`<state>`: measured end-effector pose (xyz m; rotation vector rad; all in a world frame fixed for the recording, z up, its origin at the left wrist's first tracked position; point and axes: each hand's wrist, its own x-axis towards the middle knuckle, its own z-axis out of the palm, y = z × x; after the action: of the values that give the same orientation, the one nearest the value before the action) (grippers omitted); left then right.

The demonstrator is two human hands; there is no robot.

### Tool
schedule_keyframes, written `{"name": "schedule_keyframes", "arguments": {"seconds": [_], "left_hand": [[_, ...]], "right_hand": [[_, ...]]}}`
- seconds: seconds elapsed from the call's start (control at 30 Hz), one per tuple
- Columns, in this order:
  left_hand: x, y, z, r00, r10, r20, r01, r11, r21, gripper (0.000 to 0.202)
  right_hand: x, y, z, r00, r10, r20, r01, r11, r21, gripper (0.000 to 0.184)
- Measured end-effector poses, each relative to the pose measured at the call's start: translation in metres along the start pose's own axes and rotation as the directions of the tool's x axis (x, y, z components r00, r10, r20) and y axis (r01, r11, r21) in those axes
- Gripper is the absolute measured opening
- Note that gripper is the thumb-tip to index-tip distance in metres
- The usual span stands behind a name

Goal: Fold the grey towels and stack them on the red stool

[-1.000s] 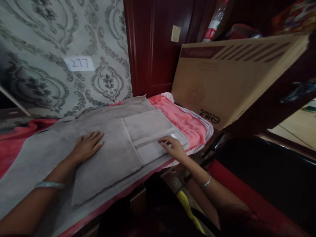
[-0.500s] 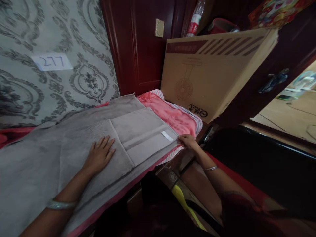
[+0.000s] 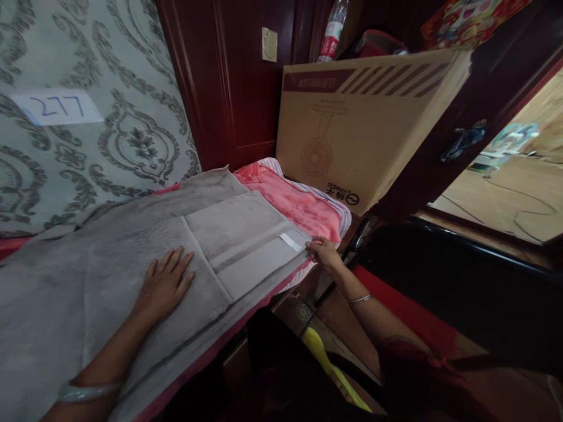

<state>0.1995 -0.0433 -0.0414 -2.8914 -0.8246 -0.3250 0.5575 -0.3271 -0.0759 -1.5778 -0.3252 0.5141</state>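
Observation:
A grey, soft-looking cloth (image 3: 141, 246) lies spread with part of it folded over. A small white label (image 3: 291, 242) shows near its right end. My left hand (image 3: 162, 286) rests palm down on the cloth with the fingers stretched out. At the cloth's right corner, my right hand (image 3: 323, 252) pinches the edge between thumb and fingers. Beneath the grey cloth, a pink cloth (image 3: 292, 199) with a striped border sticks out at the far right end and along the near edge.
A cardboard box (image 3: 352, 129) leans behind the pink cloth, with a plastic bottle (image 3: 333, 32) behind it. A black, shiny surface (image 3: 461, 287) stands to the right. A yellow strip-like object (image 3: 323, 357) is below my right arm. Patterned wallpaper (image 3: 141, 135) borders the far left.
The view has turned slightly to the right, so everything sits further left in it. Both hands keep nearly the same places on the grey cloth.

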Motion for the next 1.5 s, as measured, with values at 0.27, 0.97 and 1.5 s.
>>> {"name": "schedule_keyframes", "arguments": {"seconds": [0.27,0.97,1.5], "left_hand": [[0.001,-0.003,0.005,0.999,0.011,-0.036,-0.012,1.0,-0.015,0.065],[0.001,-0.001,-0.004,0.999,0.018,-0.039,-0.018,1.0,-0.022,0.062],[0.0,0.001,-0.004,1.0,0.003,-0.022,-0.003,1.0,-0.016,0.064]], "right_hand": [[0.007,0.006,0.001,0.981,-0.176,-0.077,0.163,0.974,-0.158,0.044],[0.036,-0.059,0.004,0.919,-0.389,0.069,0.376,0.808,-0.453,0.015],[0.041,-0.02,0.004,0.969,-0.24,0.058,0.234,0.818,-0.526,0.02]]}}
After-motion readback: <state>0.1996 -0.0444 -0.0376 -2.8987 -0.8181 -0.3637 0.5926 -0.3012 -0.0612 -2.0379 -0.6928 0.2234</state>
